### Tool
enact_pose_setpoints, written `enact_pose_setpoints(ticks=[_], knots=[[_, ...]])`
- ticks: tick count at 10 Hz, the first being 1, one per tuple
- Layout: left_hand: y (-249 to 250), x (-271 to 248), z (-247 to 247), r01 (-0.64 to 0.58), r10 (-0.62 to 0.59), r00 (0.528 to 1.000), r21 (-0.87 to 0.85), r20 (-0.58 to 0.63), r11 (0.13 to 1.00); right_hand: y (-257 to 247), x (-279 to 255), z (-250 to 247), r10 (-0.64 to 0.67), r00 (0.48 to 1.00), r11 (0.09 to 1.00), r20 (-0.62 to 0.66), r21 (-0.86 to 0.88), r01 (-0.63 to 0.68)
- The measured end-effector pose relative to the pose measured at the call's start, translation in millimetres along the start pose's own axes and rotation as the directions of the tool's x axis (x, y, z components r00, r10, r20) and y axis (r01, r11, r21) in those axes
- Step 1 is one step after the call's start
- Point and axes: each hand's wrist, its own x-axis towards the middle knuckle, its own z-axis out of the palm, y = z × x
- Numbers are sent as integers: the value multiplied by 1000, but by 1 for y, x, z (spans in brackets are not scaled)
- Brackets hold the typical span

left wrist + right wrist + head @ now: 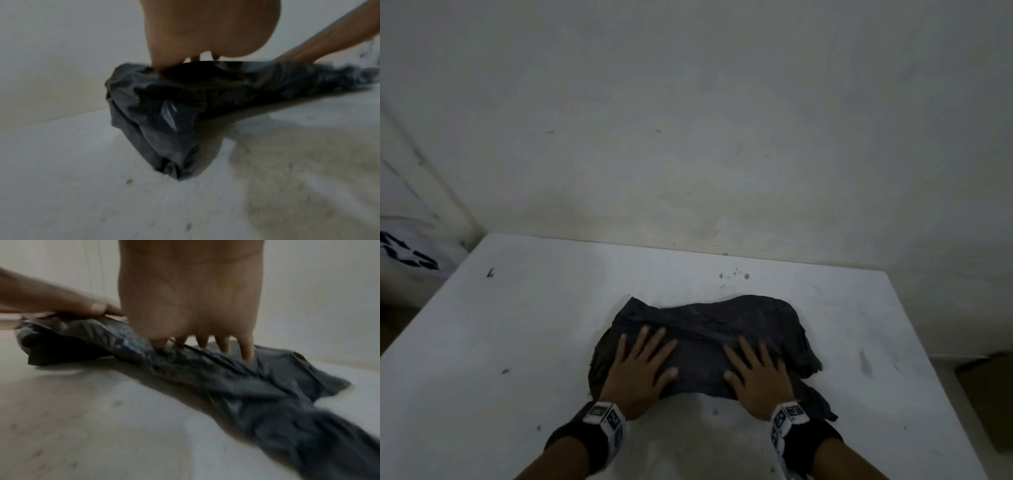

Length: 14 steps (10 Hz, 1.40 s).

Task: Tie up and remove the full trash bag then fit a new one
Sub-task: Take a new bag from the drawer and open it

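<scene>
A crumpled black trash bag (709, 332) lies flat on the white table (517, 342), near its front middle. My left hand (642, 365) lies palm down on the bag's left part, fingers straight and spread. My right hand (755, 371) presses flat on the bag's right part in the same way. In the left wrist view the bag (164, 123) bunches into thick folds below my left hand (205, 32). In the right wrist view my right hand's fingertips (247, 356) rest on the wrinkled bag (236, 386), with the left hand (51, 300) beside it. No trash bin is in view.
A bare, stained wall (688, 120) rises right behind the table. A white bag with black print (410, 253) sits beyond the table's left edge. A brown box (993, 394) stands on the floor past the right edge. Small dark specks (732, 274) mark the tabletop.
</scene>
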Motion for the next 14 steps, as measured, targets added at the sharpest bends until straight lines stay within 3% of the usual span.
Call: enact_pose_setpoints(ticks=[1, 2, 3, 4, 5, 6, 7, 8, 9, 10, 11, 12, 13, 14], knots=[[-24, -7, 19, 260, -278, 894, 98, 351, 961, 26, -3, 17, 175, 960, 981, 216, 49, -190], [-32, -2, 17, 221, -238, 926, 90, 294, 971, 17, -1, 4, 178, 983, 982, 46, -68, -175], [-13, 5, 11, 77, -105, 971, 135, 213, 988, 7, 1, -5, 79, 997, 990, -2, -119, -78], [-17, 0, 15, 134, -198, 928, 213, 316, 968, 19, -6, 1, 175, 984, 980, -38, -85, -178], [-22, -9, 11, 222, -276, 923, 215, 269, 951, 35, 5, -17, 349, 918, 928, -189, -65, -367], [-16, -5, 18, 183, -205, 967, 148, 148, 972, 31, 29, -40, 317, 898, 948, -305, 93, -303], [5, -1, 15, 48, -49, 999, 72, 17, 996, 43, 44, -43, 192, 946, 972, -263, 187, -145], [23, -3, 12, -85, 84, 996, -95, -16, 992, 57, 49, -44, 116, 992, 963, -50, 250, -100], [33, -3, 14, -109, 130, 988, -204, 89, 973, 62, 45, -38, 158, 973, 960, 166, 207, -191], [38, -5, 21, -92, 146, 972, -277, 184, 957, 68, 42, -25, 248, 953, 942, 176, 188, -279], [41, -5, 29, -2, 70, 984, -376, 167, 927, 67, 35, -21, 395, 912, 789, 113, 467, -400], [51, 2, 31, 65, -18, 996, -585, 86, 809, 45, 22, -26, 440, 898, 676, -7, 662, -325], [69, 18, 20, 193, -143, 980, -812, 135, 551, 11, 4, -29, 185, 968, 771, -168, 635, -37], [80, 39, 20, 295, -170, 949, -939, 266, 176, -18, -13, -34, -216, 974, 790, -73, 573, 219]])
